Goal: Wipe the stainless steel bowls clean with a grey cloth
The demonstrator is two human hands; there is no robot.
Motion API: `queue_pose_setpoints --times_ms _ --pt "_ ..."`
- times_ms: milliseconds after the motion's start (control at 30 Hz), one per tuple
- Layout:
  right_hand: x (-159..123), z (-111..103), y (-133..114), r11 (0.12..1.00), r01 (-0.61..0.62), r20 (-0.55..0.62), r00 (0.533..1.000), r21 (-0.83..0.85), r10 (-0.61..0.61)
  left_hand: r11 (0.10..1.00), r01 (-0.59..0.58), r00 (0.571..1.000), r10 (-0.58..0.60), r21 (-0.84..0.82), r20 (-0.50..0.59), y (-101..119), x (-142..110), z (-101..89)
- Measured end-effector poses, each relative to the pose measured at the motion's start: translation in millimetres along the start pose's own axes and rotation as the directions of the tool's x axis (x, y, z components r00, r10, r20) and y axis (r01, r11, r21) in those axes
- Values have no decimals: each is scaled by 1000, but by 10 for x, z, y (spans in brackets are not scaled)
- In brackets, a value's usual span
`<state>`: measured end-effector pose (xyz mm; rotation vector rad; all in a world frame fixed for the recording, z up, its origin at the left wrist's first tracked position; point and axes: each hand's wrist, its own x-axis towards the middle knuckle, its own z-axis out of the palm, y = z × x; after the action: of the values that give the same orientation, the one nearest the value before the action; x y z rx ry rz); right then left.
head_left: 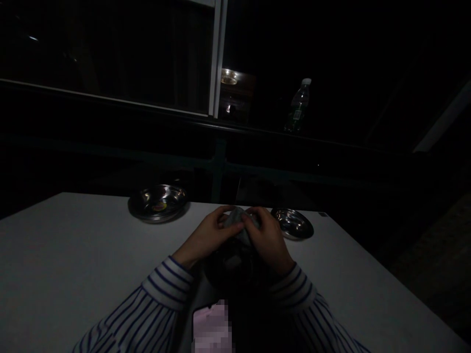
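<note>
The scene is very dark. My left hand (209, 234) and my right hand (268, 236) meet above a white table (73, 255), and both pinch a small pale grey cloth-like thing (235, 220) between their fingers. Under the hands lies a dark round shape (231, 267), perhaps a bowl; I cannot make it out. Both sleeves are white with blue stripes.
A large steel bowl (158, 202) stands at the table's far edge, left of my hands. A smaller steel bowl (293, 223) sits just right of them. A plastic bottle (298, 107) stands on a dark ledge behind. A pale pink object (211, 328) lies near my chest.
</note>
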<state>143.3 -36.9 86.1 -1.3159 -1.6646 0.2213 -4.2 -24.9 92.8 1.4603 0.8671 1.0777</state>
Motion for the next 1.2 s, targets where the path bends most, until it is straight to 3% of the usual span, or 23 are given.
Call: queue_pose_setpoints --times_ms 67,133,200,267,400,500,567,700,767,833,900,967,1200 --pt "4 -28 28 995 -45 52 998 93 40 998 35 999 -34 -49 24 3 -12 -32" --pt "11 -80 52 975 -90 180 982 202 53 997 45 999 -44 -55 23 6 -17 -67" --pt "15 -127 61 951 -117 329 944 287 17 999 39 999 -38 -26 30 17 -15 -86" --pt "15 -147 61 939 -102 403 914 327 -41 999 22 1000 -22 26 21 40 -10 -79" --pt "11 -130 81 975 8 313 947 224 -80 990 -5 996 17 141 -86 87 -3 -55" --pt "-6 -145 131 991 124 222 966 47 -131 978 22 978 22 208 -207 33 -30 -130" --pt "-28 -170 163 969 227 221 954 -101 -200 948 72 950 30 311 -310 -83 -80 -232" --pt "-77 -148 174 812 421 437 869 -404 -233 857 175 914 42 485 -404 -449 -238 -399" --pt "-95 -68 167 722 491 572 804 -487 -161 874 224 903 -18 432 -430 -618 -311 -393" --pt "-112 49 178 682 531 656 749 -503 -99 918 308 903 -200 249 -380 -734 -355 -330" --pt "-131 175 213 694 536 699 712 -480 -67 946 320 899 -285 53 -332 -795 -369 -249" --pt "-150 279 260 722 530 730 682 -444 -52 960 276 895 -276 -51 -350 -821 -363 -188" --pt "-178 308 321 843 521 855 490 -134 -168 980 178 867 -197 -84 -458 -897 -353 -167"
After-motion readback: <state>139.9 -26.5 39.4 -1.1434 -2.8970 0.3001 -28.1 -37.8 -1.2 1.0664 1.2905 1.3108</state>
